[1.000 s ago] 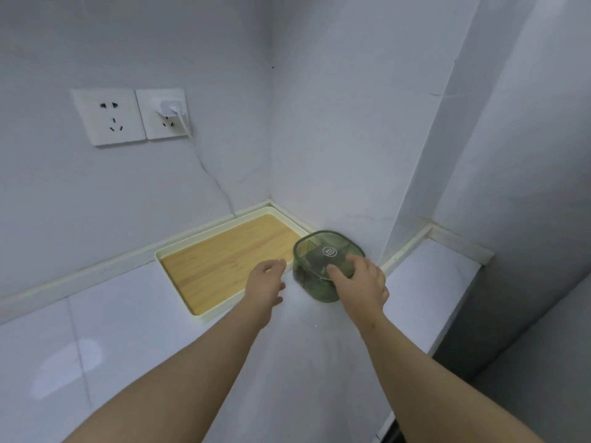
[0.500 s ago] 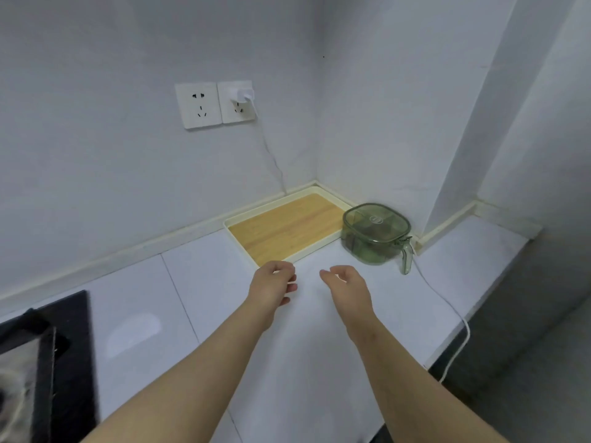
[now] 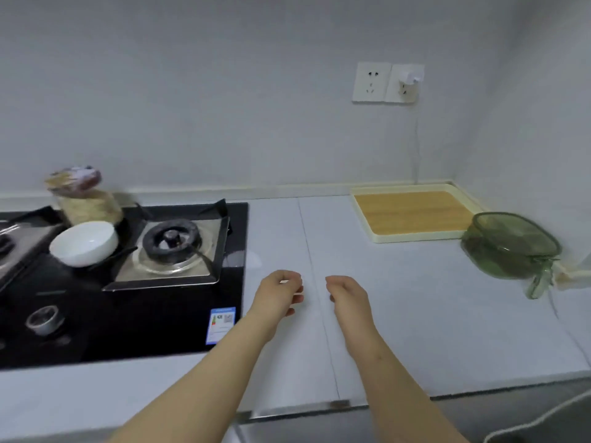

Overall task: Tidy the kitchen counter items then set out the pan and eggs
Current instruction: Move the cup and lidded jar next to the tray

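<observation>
White counter: both hands hover empty right of gas stove, left hand and right hand fingers loosely curled; green container far right of stove.

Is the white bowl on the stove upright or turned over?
Upright. The white bowl sits on the black stove with its open rim facing up, and its inside looks empty.

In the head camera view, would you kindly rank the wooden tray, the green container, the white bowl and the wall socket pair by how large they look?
1. wooden tray
2. green container
3. white bowl and wall socket pair: they look about alike, and the sockets sit farther back, so I would not rank them.
</observation>
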`<state>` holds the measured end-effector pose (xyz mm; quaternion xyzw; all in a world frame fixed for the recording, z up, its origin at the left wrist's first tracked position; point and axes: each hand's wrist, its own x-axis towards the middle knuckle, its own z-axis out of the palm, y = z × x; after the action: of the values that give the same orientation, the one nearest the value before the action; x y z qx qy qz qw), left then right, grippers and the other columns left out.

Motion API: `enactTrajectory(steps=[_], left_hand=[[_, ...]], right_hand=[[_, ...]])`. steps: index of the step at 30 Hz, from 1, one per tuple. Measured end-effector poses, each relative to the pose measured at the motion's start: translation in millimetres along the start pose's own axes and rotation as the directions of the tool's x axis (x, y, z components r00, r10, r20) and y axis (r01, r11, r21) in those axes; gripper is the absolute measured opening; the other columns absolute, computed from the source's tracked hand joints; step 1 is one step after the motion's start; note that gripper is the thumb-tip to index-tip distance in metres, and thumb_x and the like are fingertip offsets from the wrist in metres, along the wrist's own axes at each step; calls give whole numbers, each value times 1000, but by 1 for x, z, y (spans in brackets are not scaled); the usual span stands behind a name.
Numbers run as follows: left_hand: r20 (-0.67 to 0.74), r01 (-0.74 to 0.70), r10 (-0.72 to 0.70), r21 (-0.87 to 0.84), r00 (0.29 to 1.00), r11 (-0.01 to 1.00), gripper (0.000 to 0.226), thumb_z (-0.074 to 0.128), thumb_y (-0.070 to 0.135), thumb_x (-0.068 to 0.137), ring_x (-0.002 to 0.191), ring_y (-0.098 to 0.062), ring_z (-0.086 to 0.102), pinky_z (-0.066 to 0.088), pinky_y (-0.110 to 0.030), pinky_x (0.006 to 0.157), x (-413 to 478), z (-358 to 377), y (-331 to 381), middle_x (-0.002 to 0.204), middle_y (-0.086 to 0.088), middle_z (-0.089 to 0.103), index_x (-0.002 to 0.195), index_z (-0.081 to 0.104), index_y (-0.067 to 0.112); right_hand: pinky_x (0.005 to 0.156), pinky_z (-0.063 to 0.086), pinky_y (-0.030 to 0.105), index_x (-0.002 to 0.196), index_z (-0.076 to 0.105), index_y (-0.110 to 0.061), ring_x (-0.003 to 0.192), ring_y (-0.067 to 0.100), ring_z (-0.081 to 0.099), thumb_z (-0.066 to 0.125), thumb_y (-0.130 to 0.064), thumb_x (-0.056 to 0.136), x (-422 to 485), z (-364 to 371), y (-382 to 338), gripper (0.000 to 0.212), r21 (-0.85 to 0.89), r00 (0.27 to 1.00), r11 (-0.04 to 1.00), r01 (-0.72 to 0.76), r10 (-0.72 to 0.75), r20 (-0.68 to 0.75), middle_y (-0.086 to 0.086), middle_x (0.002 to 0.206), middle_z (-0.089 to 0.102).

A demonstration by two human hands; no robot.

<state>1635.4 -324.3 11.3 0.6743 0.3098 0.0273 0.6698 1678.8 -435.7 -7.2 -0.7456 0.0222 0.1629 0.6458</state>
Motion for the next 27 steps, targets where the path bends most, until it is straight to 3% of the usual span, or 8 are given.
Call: enactTrajectory(steps=[4,8,11,15,19,27], left_hand=[[-156,-6,-3,-62,988,998,13,49,16,93,76,-12,60,45,-24,66,-34,-60,-20,88,1,62,87,58,23],[-338,-19,-24,-125,941,992,17,49,12,92,77,-12,61,47,-26,70,-75,-132,-35,88,0,63,85,58,24],[-422,-14,-45,-135,906,991,16,48,13,92,81,-12,61,48,-28,74,-102,-175,-40,89,2,62,87,57,24],[-607,-56,-73,-191,791,980,12,49,17,93,86,-14,63,50,-33,84,-157,-266,-64,95,0,63,93,58,23],[-722,-108,-137,-282,678,953,11,48,15,93,86,-17,62,48,-27,73,-215,-348,-97,95,-3,62,95,58,20],[-852,-190,-270,-386,448,903,13,47,9,93,69,-13,58,43,-24,63,-348,-491,-183,83,-2,60,93,57,17]], right_hand=[[83,39,25,94,58,-23,98,14,53,48,-15,93,-32,57,3,13,-65,979,998,12,1,204,-15,93,55],[66,40,23,93,58,-18,81,15,54,47,-15,93,-72,122,3,11,-87,938,996,-2,33,344,-1,88,57],[76,42,29,86,57,-23,89,18,54,48,-19,92,-97,164,1,12,-125,899,992,20,37,437,-1,90,58],[69,41,24,97,57,-20,90,14,54,47,-18,94,-167,249,-5,11,-144,768,983,118,1,641,-6,92,57],[67,40,25,82,55,-22,80,15,50,46,-16,93,-242,323,-1,15,-162,643,973,162,20,765,-4,85,55],[61,39,22,85,55,-15,67,10,51,45,-13,95,-408,460,39,14,-193,392,952,239,87,916,-2,81,55]])
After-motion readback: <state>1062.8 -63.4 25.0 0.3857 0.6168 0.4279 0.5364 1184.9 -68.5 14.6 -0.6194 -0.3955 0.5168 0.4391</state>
